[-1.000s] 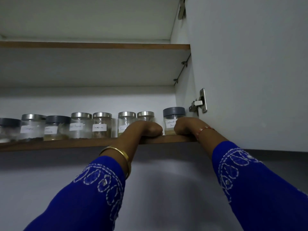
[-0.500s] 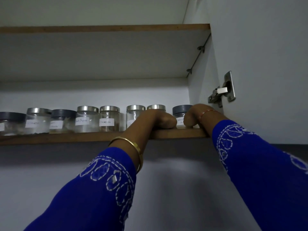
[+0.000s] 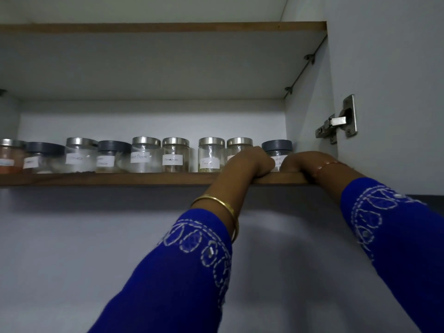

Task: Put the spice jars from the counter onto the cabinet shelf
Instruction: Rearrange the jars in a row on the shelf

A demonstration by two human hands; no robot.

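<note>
Left hand [image 3: 249, 162] touches steel-lidded jar [image 3: 239, 147].

Both of the person's hands are up on the cabinet shelf [image 3: 144, 179], the left hand [image 3: 249, 162] and right hand [image 3: 300, 162] on either side of a dark-lidded jar [image 3: 276, 150] at the right end of the row of spice jars [image 3: 146, 155] (whether the fingers actually grip it is hidden). A gold bangle [image 3: 216, 205] circles the left wrist, and the door hinge [image 3: 338, 121] shows on the open cabinet door [image 3: 396, 80] at right.
</note>
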